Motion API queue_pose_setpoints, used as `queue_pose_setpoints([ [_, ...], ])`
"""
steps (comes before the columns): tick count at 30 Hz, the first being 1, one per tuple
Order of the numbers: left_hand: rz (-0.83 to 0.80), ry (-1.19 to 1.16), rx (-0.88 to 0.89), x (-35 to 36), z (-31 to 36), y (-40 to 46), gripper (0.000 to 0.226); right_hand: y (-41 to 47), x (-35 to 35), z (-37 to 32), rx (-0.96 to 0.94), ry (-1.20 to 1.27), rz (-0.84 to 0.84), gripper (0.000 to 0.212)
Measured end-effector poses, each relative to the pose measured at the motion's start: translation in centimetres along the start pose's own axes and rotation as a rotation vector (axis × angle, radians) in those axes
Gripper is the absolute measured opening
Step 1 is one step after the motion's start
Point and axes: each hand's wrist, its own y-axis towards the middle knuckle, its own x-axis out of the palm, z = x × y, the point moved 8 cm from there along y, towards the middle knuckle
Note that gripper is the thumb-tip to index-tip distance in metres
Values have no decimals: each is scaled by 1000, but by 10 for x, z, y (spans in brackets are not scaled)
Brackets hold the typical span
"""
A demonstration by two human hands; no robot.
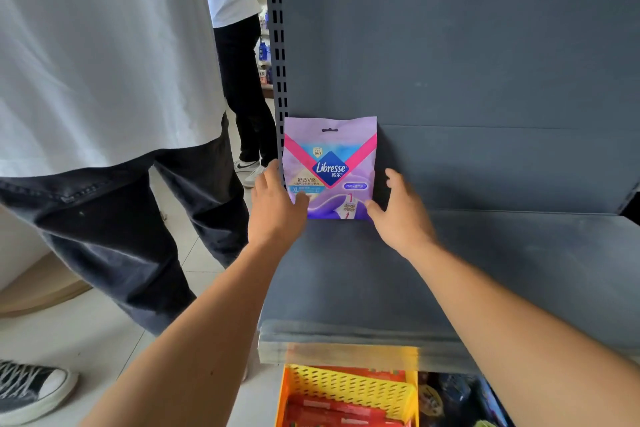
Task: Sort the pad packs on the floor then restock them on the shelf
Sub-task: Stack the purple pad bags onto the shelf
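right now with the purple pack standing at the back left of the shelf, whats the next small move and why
Probably let go and draw both hands back. The purple pack already stands upright at the shelf's back left corner, with the left hand and right hand only steadying its lower edges, so it looks placed.

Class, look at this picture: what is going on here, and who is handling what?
A person is restocking a grey shelf. One purple pad pack stands upright at the shelf's back left corner, against the back panel. The left hand holds its left edge, and the right hand touches its lower right corner. Two bystanders stand to the left.
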Motion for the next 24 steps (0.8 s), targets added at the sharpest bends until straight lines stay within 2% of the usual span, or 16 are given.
queue_pose_setpoints([
  [2,28,151,118,-15,23,-18,62,-22,-21,-12,-127,-199,-3,57],
  [5,-37,359,297,-20,62,-50,53,-62,-56,-25,-282,-459,-19,47],
  [9,-180,500,468,-13,119,-103,47,-118,-104,-28,-328,-634,-50,45],
  [12,-276,527,571,-3,165,-151,46,-162,-149,-17,-263,-674,-44,44],
  [16,-402,505,709,26,238,-246,47,-235,-226,35,-140,-703,10,44],
  [19,-450,469,755,47,263,-286,47,-264,-255,63,-62,-688,-11,45],
  [22,-579,455,814,92,314,-355,46,-314,-319,123,51,-627,1,54],
  [24,-660,445,843,128,348,-401,45,-352,-364,169,147,-654,30,47],
])
